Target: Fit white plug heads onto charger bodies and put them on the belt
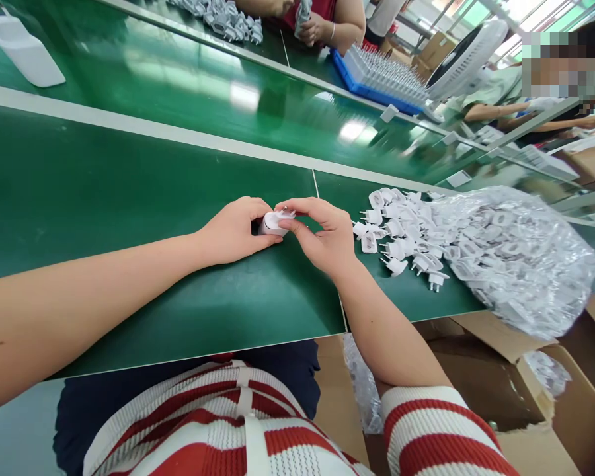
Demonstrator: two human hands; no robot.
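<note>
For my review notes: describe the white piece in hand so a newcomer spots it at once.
Over the green worktop, mid-picture, find the left hand and right hand. Between them is the white piece. Unlike the loose white plugs heaped to the right, it is gripped by both hands.

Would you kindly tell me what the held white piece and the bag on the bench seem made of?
White piece: probably smooth, satin plastic, from its even, softly shaded surface.
Bag: likely thin, glossy plastic film, being see-through, wrinkled and glinting.
</note>
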